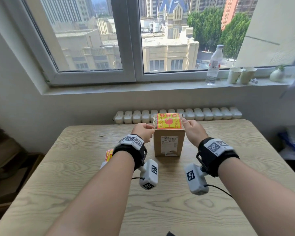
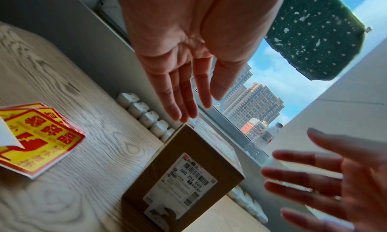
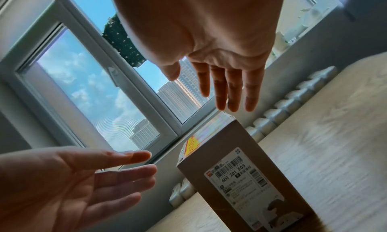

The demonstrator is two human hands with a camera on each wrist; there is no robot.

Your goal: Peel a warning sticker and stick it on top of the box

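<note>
1. A brown cardboard box stood upright on the wooden table, just above the middle of the head view, with a white shipping label on its near face.
2. The yellow-and-red warning sticker lay flat on the box's top, with its edges down as far as the head view showed.
3. The left hand hovered at the box's top left edge. In the left wrist view its fingers were straight and relaxed, holding nothing, tips just above the box corner.
4. The right hand sat at the top right edge. Its fingers were likewise extended and empty, close above the box top; whether they touched it was unclear.
5. A stack of spare warning stickers lay on the table at the left of the left wrist view, well apart from the box.
6. A water bottle and two paper cups stood on the windowsill at upper right.
</note>
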